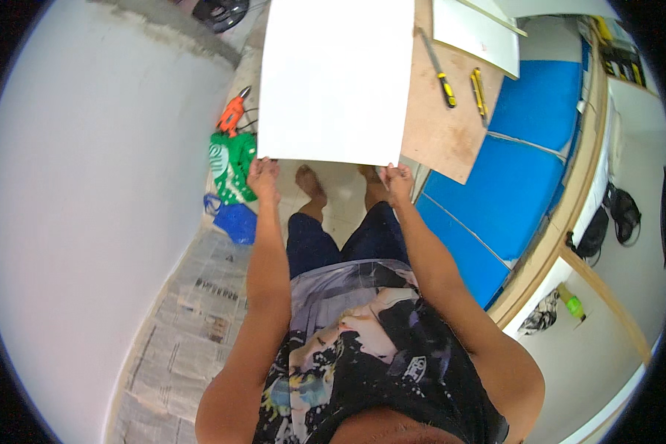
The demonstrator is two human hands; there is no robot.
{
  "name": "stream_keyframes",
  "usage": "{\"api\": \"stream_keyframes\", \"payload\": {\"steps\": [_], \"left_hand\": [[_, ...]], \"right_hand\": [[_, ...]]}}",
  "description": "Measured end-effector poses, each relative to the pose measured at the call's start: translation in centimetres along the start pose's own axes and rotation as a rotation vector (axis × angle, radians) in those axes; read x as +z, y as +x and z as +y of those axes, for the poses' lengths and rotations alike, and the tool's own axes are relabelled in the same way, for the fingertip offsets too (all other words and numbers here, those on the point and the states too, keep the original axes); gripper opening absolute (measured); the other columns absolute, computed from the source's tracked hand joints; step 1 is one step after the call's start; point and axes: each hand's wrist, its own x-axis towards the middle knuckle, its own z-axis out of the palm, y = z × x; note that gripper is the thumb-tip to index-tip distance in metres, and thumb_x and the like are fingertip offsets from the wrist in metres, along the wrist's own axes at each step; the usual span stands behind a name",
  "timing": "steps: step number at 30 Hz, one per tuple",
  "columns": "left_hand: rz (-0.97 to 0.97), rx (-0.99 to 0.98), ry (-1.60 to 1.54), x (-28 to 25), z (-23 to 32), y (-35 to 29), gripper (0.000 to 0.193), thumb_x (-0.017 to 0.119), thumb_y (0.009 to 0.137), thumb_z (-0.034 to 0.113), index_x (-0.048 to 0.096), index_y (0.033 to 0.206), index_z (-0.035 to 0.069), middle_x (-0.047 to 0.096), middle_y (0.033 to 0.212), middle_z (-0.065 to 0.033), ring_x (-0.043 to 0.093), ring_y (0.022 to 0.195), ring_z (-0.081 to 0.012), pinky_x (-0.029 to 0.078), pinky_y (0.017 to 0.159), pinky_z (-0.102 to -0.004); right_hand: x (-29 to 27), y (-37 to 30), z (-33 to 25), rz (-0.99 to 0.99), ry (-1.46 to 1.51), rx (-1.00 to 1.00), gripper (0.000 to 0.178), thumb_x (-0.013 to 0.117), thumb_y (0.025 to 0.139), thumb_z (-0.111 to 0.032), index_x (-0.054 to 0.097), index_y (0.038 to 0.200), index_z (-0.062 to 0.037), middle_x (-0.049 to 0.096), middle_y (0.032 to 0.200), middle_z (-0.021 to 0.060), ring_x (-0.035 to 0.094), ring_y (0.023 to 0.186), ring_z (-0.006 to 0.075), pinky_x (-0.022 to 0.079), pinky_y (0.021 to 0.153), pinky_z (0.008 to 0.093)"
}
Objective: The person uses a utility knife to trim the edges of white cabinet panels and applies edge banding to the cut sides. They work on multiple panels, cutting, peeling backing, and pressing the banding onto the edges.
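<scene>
A large white rectangular board (335,81) stretches away from me, its near edge level with my two hands. My left hand (264,179) pinches the near left corner of the board. At the near right corner, my right hand (397,182) grips the same board with curled fingers. Right of it lies a brown wooden panel (444,140). On that panel rest a long-bladed hand tool with a black and yellow handle (445,89) and a yellow utility knife (479,95).
An orange power drill (231,112) lies left of the board, beside a green bag (233,166) and a blue bag (236,223). Newspaper (192,318) covers the floor along the left wall. Blue panels (496,185) line the right side. Another white board (475,37) lies at the far right.
</scene>
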Motion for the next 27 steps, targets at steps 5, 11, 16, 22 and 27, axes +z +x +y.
{"api": "stream_keyframes", "payload": {"steps": [5,11,16,22,27], "left_hand": [[0.018,0.281,0.237,0.7,-0.5,0.6,0.03,0.06,0.093,0.005,0.055,0.12,-0.006,0.066,0.094,-0.0116,0.063,0.075,-0.018,0.053,0.065,-0.0293],[-0.104,0.19,0.284,-1.0,-0.2,2.4,0.022,0.06,0.091,0.006,0.057,0.11,-0.004,0.064,0.088,-0.011,0.064,0.076,-0.02,0.051,0.059,-0.0283],[-0.363,-0.179,0.843,-0.8,6.6,1.3,0.032,0.058,0.096,0.026,0.057,0.122,0.008,0.063,0.106,-0.0079,0.062,0.085,-0.0222,0.049,0.064,-0.0348],[-0.409,-0.054,0.993,-1.6,9.7,-3.0,0.032,0.06,0.094,0.032,0.059,0.118,0.01,0.063,0.1,-0.0083,0.06,0.084,-0.0253,0.048,0.065,-0.0385],[-0.991,0.167,1.104,2.8,6.5,-8.6,0.028,0.054,0.09,0.022,0.054,0.072,0.0,0.056,0.061,-0.0086,0.052,0.051,-0.0179,0.046,0.045,-0.0348]], "right_hand": [[-0.4,0.1,0.5,0.255,-0.553,-0.274,0.015,0.074,0.083,-0.009,0.064,0.075,-0.002,0.063,0.069,0.0034,0.061,0.063,0.0144,0.049,0.056,0.0311],[2.1,-1.1,0.0,0.404,-0.624,-0.222,0.022,0.074,0.079,-0.025,0.071,0.09,-0.0063,0.069,0.077,0.0133,0.066,0.071,0.0262,0.052,0.07,0.038],[-3.1,-0.8,-1.8,0.221,-0.57,-0.118,0.036,0.067,0.086,-0.033,0.069,0.11,-0.0055,0.072,0.093,0.0146,0.069,0.091,0.0297,0.053,0.083,0.0422],[-12.2,-7.7,-4.2,-0.026,-0.592,-0.142,0.034,0.058,0.092,-0.036,0.062,0.104,-0.0047,0.066,0.103,0.0189,0.064,0.095,0.0319,0.049,0.082,0.045],[-21.3,-13.1,0.0,0.16,-0.773,-0.278,0.038,0.041,0.1,-0.035,0.057,0.103,-0.0007,0.062,0.106,0.0269,0.058,0.103,0.0454,0.043,0.092,0.0547]]}}
